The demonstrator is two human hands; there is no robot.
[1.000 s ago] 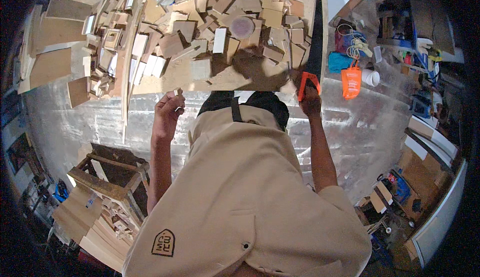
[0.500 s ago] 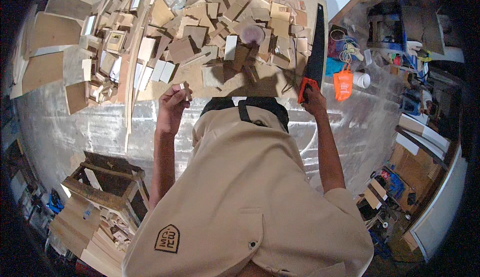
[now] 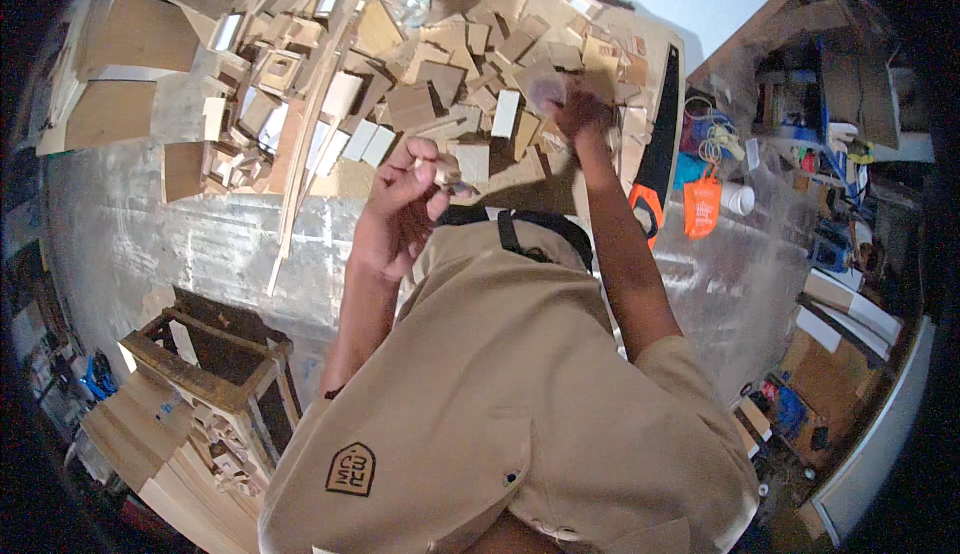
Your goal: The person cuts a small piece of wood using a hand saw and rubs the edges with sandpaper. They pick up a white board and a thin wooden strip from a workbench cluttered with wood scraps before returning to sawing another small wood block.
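Observation:
My left hand (image 3: 403,194) pinches a small wooden block (image 3: 447,171) just past the near edge of the worktable. My right hand (image 3: 584,117) is over the wood pieces, next to a round, pale purple, see-through object (image 3: 546,94). Motion blurs its fingers, so their grip does not show. At the table's right edge lies a hand saw (image 3: 658,139), its dark blade pointing away and its orange handle (image 3: 647,212) toward me. No hand is on the saw.
Cut wood scraps (image 3: 415,104) cover the worktable, and long thin strips (image 3: 318,114) run along its left part. An orange bag (image 3: 703,206) and a white cup (image 3: 739,199) are right of the table. A wooden stool-like frame (image 3: 205,364) stands at lower left.
My right hand has let go of the saw handle and moved up and left over the scraps. My left hand has come up and right with the small block.

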